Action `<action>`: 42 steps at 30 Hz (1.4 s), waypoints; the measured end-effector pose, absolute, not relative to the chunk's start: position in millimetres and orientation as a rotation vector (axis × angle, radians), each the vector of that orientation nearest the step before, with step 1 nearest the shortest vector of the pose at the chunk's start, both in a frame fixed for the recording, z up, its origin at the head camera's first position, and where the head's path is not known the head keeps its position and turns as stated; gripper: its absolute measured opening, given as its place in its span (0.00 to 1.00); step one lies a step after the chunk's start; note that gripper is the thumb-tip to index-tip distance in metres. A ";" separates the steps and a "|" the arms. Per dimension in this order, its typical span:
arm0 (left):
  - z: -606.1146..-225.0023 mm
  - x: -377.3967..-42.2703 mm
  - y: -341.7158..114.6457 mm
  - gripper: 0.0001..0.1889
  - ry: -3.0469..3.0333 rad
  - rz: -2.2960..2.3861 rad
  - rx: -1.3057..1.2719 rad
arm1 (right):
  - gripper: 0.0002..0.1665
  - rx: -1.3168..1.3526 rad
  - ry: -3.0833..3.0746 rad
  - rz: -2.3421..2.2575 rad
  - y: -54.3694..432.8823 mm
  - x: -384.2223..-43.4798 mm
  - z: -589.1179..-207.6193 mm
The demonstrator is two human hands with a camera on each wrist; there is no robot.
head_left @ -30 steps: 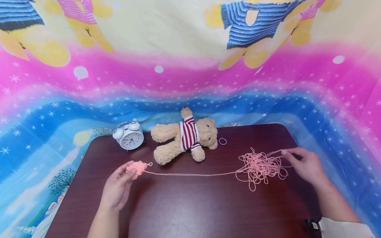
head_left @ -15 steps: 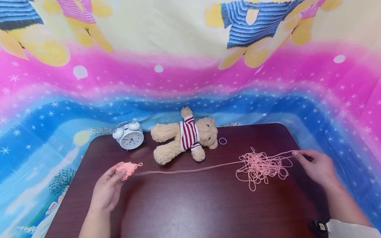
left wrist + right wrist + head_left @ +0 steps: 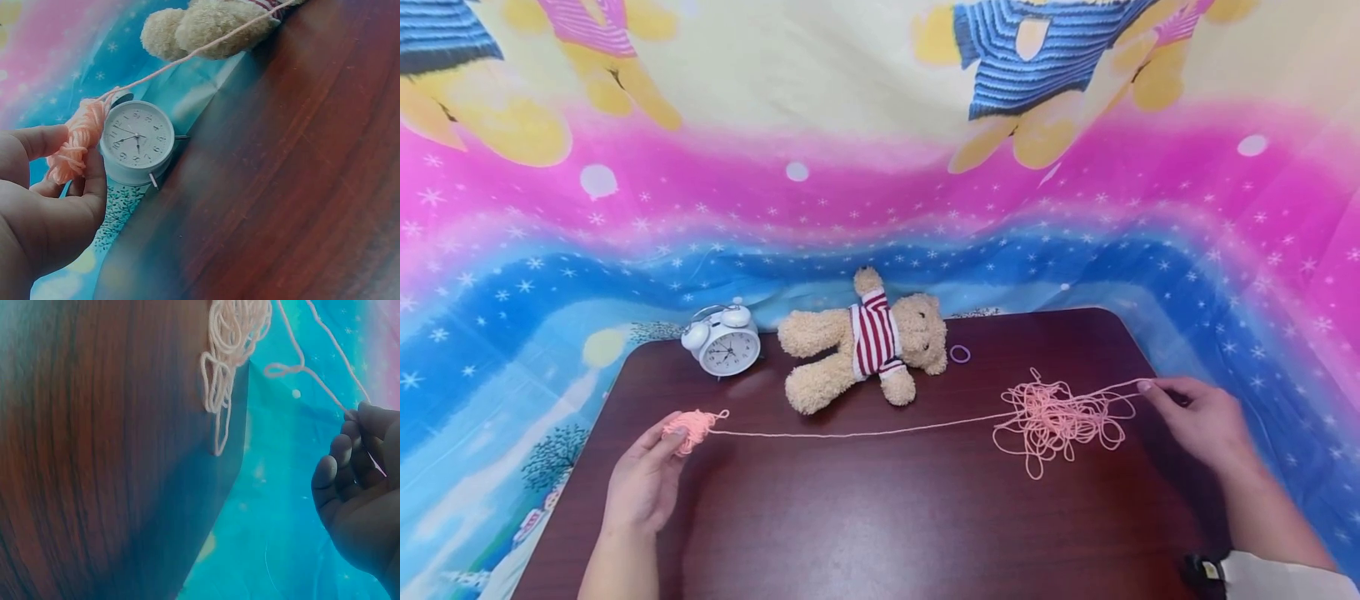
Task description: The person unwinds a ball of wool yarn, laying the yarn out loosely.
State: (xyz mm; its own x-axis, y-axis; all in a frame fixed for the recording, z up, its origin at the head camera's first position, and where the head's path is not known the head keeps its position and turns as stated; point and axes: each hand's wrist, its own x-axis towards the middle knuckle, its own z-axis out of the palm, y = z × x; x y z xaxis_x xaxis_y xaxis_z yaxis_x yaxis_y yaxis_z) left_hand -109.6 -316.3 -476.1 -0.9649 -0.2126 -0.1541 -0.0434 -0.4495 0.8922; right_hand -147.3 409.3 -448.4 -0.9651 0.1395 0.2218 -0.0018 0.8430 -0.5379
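Note:
My left hand [image 3: 643, 483] grips a small wound ball of peach yarn [image 3: 691, 432] between thumb and fingers, over the left part of the table. From that ball a single strand [image 3: 865, 435] runs nearly straight across to a loose tangled heap of the same yarn [image 3: 1056, 421] on the right. Beside the heap my right hand [image 3: 1206, 421] pinches a strand between thumb and forefinger. In the right wrist view, yarn [image 3: 325, 387] passes into that pinch from the heap side, and the other fingers are loosely bent.
A white twin-bell alarm clock [image 3: 730, 352] stands at the back left of the dark wooden table [image 3: 880, 517]. Near the back edge lies a teddy bear [image 3: 874, 337] in a striped shirt, with a purple ring [image 3: 960, 354] by its head. A printed cloth [image 3: 865, 208] hangs behind.
My left hand has moved left with the yarn ball, lengthening the strand between ball and heap. The right hand has shifted a little to the right with its pinched strand.

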 end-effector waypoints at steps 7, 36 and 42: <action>-480.6 -109.6 -308.8 0.12 -1.599 -2.581 0.387 | 0.19 0.012 -2.782 0.841 390.3 -151.3 -460.3; -477.6 -115.3 -264.0 0.12 -1.745 -2.547 0.349 | 0.12 0.403 -2.803 0.827 323.5 -152.2 -459.1; -477.5 -118.8 -253.1 0.13 -1.756 -2.557 0.340 | 0.13 0.419 -2.811 0.862 304.6 -154.5 -461.2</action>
State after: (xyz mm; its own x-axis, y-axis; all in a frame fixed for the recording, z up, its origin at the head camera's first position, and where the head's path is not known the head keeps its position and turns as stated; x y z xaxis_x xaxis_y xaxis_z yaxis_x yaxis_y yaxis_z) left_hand -118.8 -253.1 -477.5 -0.9760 -0.1400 -0.1668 -0.1054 -0.3665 0.9244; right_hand -154.5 304.6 -461.2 -0.9457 -0.2154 0.2435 -0.3149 0.7934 -0.5210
